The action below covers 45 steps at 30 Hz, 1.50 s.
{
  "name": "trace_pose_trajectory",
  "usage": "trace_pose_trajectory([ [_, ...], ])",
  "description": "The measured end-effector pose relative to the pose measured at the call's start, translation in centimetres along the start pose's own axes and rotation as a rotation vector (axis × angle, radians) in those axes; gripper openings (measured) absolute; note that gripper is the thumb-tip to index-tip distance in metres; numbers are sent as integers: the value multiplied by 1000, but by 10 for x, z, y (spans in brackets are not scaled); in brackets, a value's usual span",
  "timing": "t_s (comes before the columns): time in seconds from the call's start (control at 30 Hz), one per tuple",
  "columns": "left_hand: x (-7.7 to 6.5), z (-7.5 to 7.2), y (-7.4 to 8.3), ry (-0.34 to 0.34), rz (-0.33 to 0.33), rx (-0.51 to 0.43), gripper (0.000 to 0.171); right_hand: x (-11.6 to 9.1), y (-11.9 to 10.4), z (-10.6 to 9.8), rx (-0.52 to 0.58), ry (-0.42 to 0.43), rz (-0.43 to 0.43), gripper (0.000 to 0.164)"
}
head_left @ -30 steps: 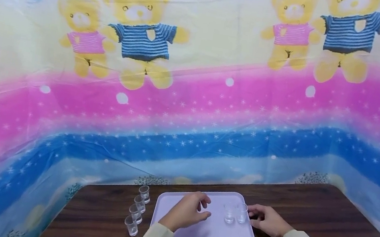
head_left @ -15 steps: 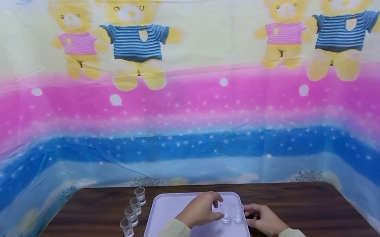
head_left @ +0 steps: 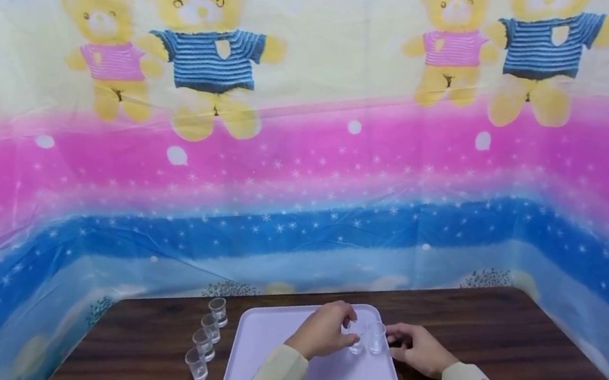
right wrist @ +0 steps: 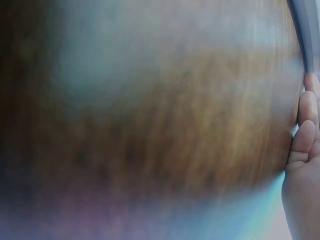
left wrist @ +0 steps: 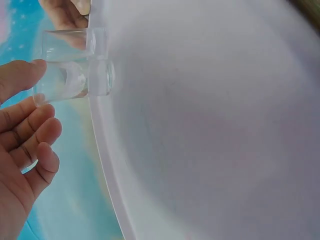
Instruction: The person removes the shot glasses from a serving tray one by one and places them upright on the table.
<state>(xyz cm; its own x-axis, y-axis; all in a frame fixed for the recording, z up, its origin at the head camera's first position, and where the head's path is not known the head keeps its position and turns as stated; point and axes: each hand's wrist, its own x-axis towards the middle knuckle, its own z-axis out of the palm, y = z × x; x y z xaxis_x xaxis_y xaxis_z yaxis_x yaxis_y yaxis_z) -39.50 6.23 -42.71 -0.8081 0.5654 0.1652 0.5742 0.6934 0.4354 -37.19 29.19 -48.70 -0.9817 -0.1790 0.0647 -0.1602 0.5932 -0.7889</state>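
Note:
Two clear shot glasses stand side by side on a pale lilac tray point(head_left: 265, 347), toward its right side. My left hand point(head_left: 322, 329) reaches over the tray and pinches the left shot glass point(left wrist: 65, 80) near its rim between thumb and fingertips. Just behind it in the left wrist view is the other shot glass point(head_left: 375, 337). At the tray's right edge, my right hand point(head_left: 422, 351) lies with loosely bent fingers, fingertips close to that glass. In the right wrist view the fingers point(right wrist: 308, 107) lie along the tray's side.
Left of the tray, several more shot glasses point(head_left: 203, 344) stand in a row on the dark wooden table point(head_left: 472, 324). A printed cloth point(head_left: 310, 152) with teddy bears hangs behind the table's far edge.
My left hand has moved right across the tray and taken hold of the left shot glass there. The right hand stays at the tray's right edge. The head view has shifted slightly.

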Motion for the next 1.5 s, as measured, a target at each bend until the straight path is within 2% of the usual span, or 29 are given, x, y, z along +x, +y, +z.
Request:
trace_pose_trajectory([
  [0.27,-10,-15,-6,15,47,8,27,-2,-3,0,-4,-3,-9,43],
  [0.53,-25,-32,-23,22,71,-16,24,-2,-4,-1,3,-4,0,44],
  [0.73,-42,-42,-39,41,83,-31,23,-3,-5,-2,5,-12,-10,45],
  [1.0,-65,-60,-51,47,83,-46,24,-4,-3,-3,-5,-9,-25,46],
  [1.23,-89,-68,-69,69,111,-57,23,-3,0,-1,-12,-21,-39,46],
  [1.5,-117,-82,-85,137,136,-31,20,-4,-7,1,-23,-23,-41,46],
])
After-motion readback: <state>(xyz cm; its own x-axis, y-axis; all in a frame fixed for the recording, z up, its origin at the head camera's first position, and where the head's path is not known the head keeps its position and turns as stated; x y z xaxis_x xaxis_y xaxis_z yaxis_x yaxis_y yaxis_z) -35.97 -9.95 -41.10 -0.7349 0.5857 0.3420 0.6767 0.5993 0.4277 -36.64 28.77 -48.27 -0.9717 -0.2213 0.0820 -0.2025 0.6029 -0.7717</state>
